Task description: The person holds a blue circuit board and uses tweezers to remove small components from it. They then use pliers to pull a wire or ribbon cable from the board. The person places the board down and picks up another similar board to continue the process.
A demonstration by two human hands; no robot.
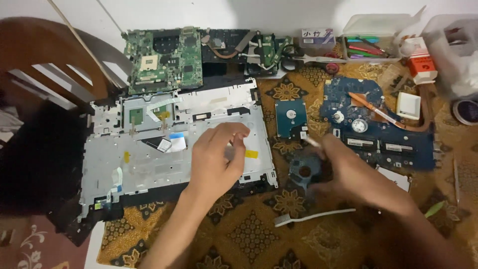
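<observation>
Obscured: the right hand (348,172) is motion-blurred; its fingers curl around the blue cooling fan (304,171), and whether they grip or only rest on it cannot be told. A thin pale stick (312,142) juts from above that hand; its lower end is hidden. The chair (45,65) at far left is cut by the frame edge. The dark area at near left cannot be made out.

Surroundings: 1 green motherboard (164,60) lies at the far edge, beside a cluster of dark parts with a copper pipe (234,50). 1 hard drive (291,118) lies right of the laptop chassis (149,149). 1 blue motherboard (378,124) with copper heat pipe occupies the right. A clear box of coloured pens (371,42) and a red-and-white carton (423,62) stand at far right. 1 white toothbrush (313,216) lies near, between both forearms, on the patterned brown cloth (249,234).

Item in hand: the left hand (216,157) hovers over the chassis, thumb and forefinger pinched together over a small item too tiny to identify, other fingers loosely bent. The chassis is silver-grey, flat, at centre left, with ribbon cables, a yellow sticker (251,154) and small green boards.
</observation>
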